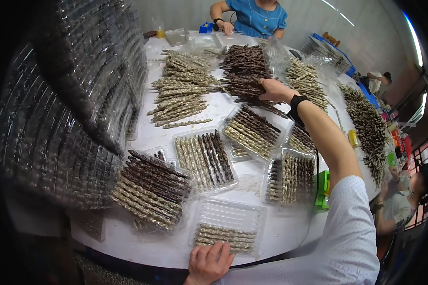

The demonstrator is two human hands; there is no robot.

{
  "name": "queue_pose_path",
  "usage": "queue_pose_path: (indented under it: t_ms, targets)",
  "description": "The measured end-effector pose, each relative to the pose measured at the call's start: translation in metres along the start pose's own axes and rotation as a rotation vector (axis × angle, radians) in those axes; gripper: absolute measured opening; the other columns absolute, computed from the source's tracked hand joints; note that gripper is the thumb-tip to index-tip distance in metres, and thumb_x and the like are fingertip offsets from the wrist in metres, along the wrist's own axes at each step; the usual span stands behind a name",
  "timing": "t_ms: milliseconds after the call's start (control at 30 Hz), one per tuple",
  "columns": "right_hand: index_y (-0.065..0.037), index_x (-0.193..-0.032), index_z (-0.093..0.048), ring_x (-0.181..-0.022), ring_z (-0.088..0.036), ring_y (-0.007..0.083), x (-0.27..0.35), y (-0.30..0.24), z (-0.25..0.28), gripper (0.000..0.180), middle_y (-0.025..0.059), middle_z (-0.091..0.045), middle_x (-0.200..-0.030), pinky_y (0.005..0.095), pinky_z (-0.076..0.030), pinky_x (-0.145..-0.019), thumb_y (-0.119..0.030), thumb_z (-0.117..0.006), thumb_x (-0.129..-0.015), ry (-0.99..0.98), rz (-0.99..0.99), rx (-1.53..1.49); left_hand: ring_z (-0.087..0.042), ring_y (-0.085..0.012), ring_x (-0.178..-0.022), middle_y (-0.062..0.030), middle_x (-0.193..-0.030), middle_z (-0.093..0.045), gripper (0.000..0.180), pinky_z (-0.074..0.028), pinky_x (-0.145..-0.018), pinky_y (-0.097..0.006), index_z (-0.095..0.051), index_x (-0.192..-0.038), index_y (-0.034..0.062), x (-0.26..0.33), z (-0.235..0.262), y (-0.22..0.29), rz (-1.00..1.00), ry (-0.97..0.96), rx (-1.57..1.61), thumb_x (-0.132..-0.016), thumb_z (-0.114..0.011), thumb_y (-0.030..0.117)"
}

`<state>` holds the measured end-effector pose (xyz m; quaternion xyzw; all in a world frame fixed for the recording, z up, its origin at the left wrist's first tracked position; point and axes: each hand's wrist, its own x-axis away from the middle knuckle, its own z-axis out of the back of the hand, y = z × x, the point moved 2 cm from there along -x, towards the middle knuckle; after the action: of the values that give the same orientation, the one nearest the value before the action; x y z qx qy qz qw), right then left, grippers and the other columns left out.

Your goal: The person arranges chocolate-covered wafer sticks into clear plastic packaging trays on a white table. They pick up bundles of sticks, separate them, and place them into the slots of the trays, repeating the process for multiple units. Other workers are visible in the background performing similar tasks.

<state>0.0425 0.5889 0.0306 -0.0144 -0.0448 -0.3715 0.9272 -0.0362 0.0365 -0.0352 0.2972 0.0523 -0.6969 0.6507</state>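
Hands (209,262) (275,90) at tray (230,211), dark sticks (242,86)

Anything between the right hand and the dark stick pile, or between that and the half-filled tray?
Nothing visible separates the right hand from the dark stick pile; filled trays lie between pile and half-filled tray.

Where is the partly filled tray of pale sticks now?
In the head view, the tray sits at lower centre, by the near edge of the white table, the left hand at its near side.
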Motion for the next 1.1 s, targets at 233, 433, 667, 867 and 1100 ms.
queue_pose_path:
  t_ms: [233, 433, 667, 867, 1100]
  targets:
    - [0.0, -0.09, -0.059, -0.058, -0.059, 0.0205, 0.049, -0.016, 0.064, 0.026, 0.0073, -0.059, -0.066, 0.0349, -0.046, -0.056, -0.02, -0.072, -0.078, 0.079, -0.099, -0.628, -0.058, -0.0306, -0.108, -0.0118, -0.118, -0.063, 0.038, -0.045, -0.094, -0.047, -0.067, -0.114, 0.0047, 0.011, -0.002, 0.004, 0.04, 0.004, 0.051, -0.082, -0.071, 0.025]
    - [-0.009, -0.08, -0.057, -0.061, -0.053, 0.0099, 0.149, -0.05, 0.091, 0.02, -0.0011, -0.054, -0.068, 0.027, -0.044, -0.059, -0.016, -0.074, -0.087, 0.207, 0.002, -1.388, -0.054, -0.0277, -0.094, -0.0055, -0.107, -0.06, 0.039, -0.044, -0.086, -0.044, -0.069, -0.106, 0.0093, 0.003, -0.008, -0.003, -0.03, 0.039, 0.063, -0.072, -0.077, 0.028]
    - [-0.01, -0.096, -0.053, -0.078, -0.057, 0.0114, 0.315, -0.15, 0.046, 0.024, 0.0008, -0.058, -0.087, 0.0281, -0.049, -0.074, -0.004, -0.073, -0.085, 0.376, 0.0, -1.859, -0.055, -0.0304, -0.099, -0.0088, -0.112, -0.06, 0.038, -0.044, -0.092, -0.047, -0.068, -0.107, 0.0059, 0.004, -0.003, 0.0, -0.055, 0.04, 0.024, -0.074, -0.078, 0.021]
    - [-0.009, -0.102, -0.048, -0.083, -0.056, 0.0168, 0.391, -0.173, -0.037, 0.032, 0.0027, -0.053, -0.088, 0.0341, -0.048, -0.082, 0.005, -0.067, -0.081, 0.741, -0.017, -1.706, -0.054, -0.0321, -0.106, -0.0112, -0.114, -0.06, 0.038, -0.042, -0.097, -0.049, -0.067, -0.108, 0.0045, 0.001, -0.004, 0.01, -0.128, 0.061, 0.03, -0.074, -0.077, 0.019]
    - [-0.006, -0.103, -0.055, -0.082, -0.055, 0.007, 0.408, -0.181, -0.096, 0.021, -0.0008, -0.059, -0.091, 0.0249, -0.048, -0.071, 0.002, -0.067, -0.087, 0.627, -0.206, -1.505, -0.055, -0.0343, -0.111, -0.0133, -0.114, -0.06, 0.04, -0.041, -0.099, -0.05, -0.067, -0.106, 0.0022, -0.007, -0.011, 0.023, -0.158, 0.05, 0.087, -0.07, -0.079, 0.014]
